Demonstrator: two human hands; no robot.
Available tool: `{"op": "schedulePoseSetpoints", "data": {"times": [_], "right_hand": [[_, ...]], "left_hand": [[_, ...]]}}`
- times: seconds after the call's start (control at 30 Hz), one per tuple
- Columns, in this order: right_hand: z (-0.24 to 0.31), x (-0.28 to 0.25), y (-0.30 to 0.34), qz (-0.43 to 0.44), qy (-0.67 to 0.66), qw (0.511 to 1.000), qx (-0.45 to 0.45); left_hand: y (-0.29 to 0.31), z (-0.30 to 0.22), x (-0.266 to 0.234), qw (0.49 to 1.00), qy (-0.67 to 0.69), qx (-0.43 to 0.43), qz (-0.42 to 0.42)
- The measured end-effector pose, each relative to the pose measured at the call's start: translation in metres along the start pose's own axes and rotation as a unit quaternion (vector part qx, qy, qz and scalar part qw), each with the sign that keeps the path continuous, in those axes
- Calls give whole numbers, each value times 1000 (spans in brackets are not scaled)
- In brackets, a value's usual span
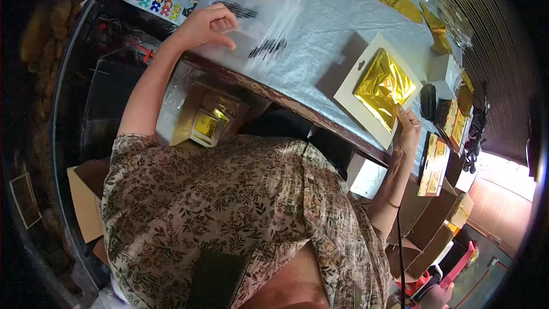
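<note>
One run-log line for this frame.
left hand: open, at clear plastic sleeves, contact unclear | right hand: gripping white card with gold foil | sleeves: on silvery table cover

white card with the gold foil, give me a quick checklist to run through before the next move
1. Right hand gripping the white card at its edge: ok.
2. Gold foil lying on the card's face: ok.
3. Hanging hole in the card uncovered: ok.
4. Card apart from the clear plastic bags: ok.
5. Left hand over the bags: ok.
6. Left hand touching a bag: cannot tell; thumb and fingers are spread apart.
</note>
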State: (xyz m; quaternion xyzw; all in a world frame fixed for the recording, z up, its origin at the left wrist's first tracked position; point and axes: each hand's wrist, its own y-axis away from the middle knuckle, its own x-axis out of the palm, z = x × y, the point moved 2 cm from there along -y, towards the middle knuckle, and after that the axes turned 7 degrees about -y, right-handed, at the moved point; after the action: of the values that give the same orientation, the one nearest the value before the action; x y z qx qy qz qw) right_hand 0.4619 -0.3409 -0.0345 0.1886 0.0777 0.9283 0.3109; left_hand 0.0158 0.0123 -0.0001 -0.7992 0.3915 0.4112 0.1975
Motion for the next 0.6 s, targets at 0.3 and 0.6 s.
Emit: {"op": "schedulePoseSetpoints", "data": {"times": [0.3,0.6], "right_hand": [[-8,4,4,13,-12,1000,3],[4,6,15,1,2,1000,-13]], "left_hand": [[-3,16,4,997,76,-14,-2],[-13,7,-13,997,17,-70,20]]}}
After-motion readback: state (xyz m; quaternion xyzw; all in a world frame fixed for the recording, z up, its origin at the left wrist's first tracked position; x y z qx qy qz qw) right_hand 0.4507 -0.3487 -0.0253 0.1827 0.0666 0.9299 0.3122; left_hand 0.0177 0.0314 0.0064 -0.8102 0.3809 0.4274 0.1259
